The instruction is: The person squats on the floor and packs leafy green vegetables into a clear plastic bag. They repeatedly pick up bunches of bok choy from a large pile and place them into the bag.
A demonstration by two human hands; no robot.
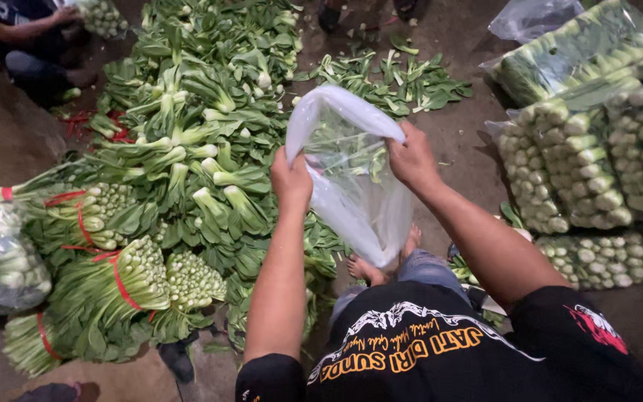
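I hold a clear plastic bag (351, 179) up in front of me by its mouth. My left hand (290, 179) grips the left edge of the opening, and my right hand (411, 158) grips the right edge. The bag hangs down empty between my arms. Just left of my left hand lies a large heap of loose green bok choy (202, 149) on the ground. My bare feet (370, 269) show below the bag.
Bundles of bok choy tied with red bands (113, 275) lie at the lower left. Filled clear bags of bok choy (582, 164) are stacked at the right. Trimmed leaves (396, 78) are scattered ahead. Another person (24, 37) sits at the top left.
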